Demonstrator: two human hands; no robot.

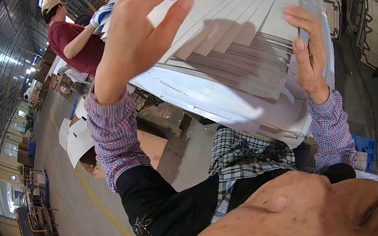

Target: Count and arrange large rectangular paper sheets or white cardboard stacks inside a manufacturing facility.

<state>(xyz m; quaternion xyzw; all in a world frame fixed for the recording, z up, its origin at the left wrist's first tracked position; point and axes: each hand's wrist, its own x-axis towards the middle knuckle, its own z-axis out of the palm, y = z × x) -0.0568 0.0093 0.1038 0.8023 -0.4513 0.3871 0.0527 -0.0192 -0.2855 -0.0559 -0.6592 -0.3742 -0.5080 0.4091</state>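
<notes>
A thick stack of large paper or card sheets lies before me, its top sheets fanned out so their edges step across one corner. My left hand is raised over the left part of the stack, thumb and fingers apart, and no sheet shows between them. At the stack's right edge is my right hand, fingers apart and slightly bent, fingertips beside or against the sheet edges; I cannot tell if they touch. Below the stack lies a whitish, bluish-lit sheet layer. The far end of the stack runs out of view.
A co-worker in a dark red shirt and cap stands at the far left, a gloved hand near the stack. Dark-lined cut boards stand at the right. White sheets and a brown cardboard piece are low at the left.
</notes>
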